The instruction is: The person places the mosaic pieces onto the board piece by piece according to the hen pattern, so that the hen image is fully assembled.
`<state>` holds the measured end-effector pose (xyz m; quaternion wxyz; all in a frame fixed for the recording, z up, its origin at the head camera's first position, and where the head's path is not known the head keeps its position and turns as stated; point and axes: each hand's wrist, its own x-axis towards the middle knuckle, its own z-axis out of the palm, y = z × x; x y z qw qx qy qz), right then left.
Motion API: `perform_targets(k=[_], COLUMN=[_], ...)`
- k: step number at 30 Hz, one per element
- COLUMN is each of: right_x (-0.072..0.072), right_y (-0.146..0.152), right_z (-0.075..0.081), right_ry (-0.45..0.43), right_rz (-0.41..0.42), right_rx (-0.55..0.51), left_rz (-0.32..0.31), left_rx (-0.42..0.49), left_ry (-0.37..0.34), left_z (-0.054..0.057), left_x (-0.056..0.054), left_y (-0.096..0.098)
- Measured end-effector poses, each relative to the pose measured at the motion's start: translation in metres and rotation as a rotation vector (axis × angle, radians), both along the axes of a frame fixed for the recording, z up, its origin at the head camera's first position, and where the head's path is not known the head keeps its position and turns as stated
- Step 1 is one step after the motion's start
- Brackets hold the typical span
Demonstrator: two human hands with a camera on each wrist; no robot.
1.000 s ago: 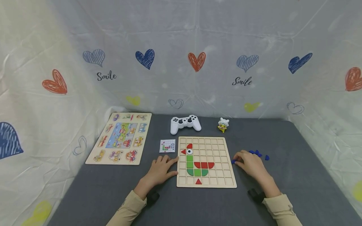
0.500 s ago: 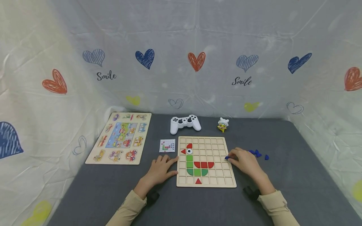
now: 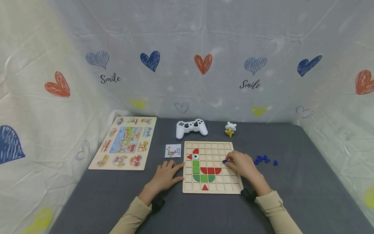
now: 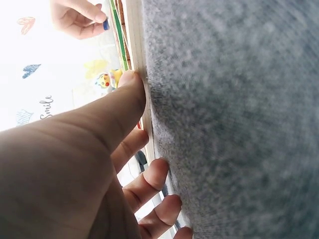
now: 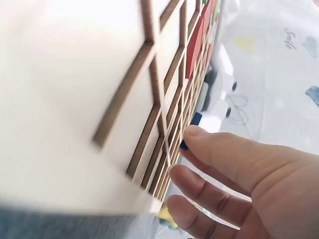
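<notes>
A wooden grid board (image 3: 216,188) lies on the table, with red and green pieces and a round eye piece set in its squares in the shape of a bird. My right hand (image 3: 242,164) pinches a small blue piece (image 3: 224,161) between thumb and finger over the board's right half. In the right wrist view that blue piece (image 5: 197,119) shows at the thumb tip, close above the grid. My left hand (image 3: 164,177) touches the board's left edge with thumb and index finger, its fingers spread. Several loose blue pieces (image 3: 265,157) lie right of the board.
A small printed pattern card (image 3: 173,151) lies at the board's upper left. Behind the board are a white game controller (image 3: 191,128) and a small figurine (image 3: 230,129). A wooden picture puzzle (image 3: 122,143) lies at the left. A patterned curtain (image 3: 175,81) hangs behind the table.
My right hand has carried the blue piece leftward from beside the board to over its squares. More of the loose blue pieces now show. The left hand stays at the board's edge.
</notes>
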<state>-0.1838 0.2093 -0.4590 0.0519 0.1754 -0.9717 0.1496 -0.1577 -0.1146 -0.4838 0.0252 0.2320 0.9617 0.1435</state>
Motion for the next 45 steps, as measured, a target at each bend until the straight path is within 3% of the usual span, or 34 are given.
perform_targets(k=[10,24,45], right_x=[-0.013,-0.014,-0.018], right_y=[-0.014,-0.013,-0.019], right_z=[-0.002,0.003,0.001], right_ry=[-0.034,-0.080,-0.060], right_rz=[-0.006,-0.025,0.101], right_rx=[0.043,0.000,-0.025], left_rz=[-0.006,-0.010,-0.002], left_rx=[-0.003,-0.017,-0.012], left_ry=[0.000,0.015,0.003], left_z=[0.002,-0.002,0.000], left_x=[0.002,0.001,0.000], left_y=[0.001,0.000,0.000])
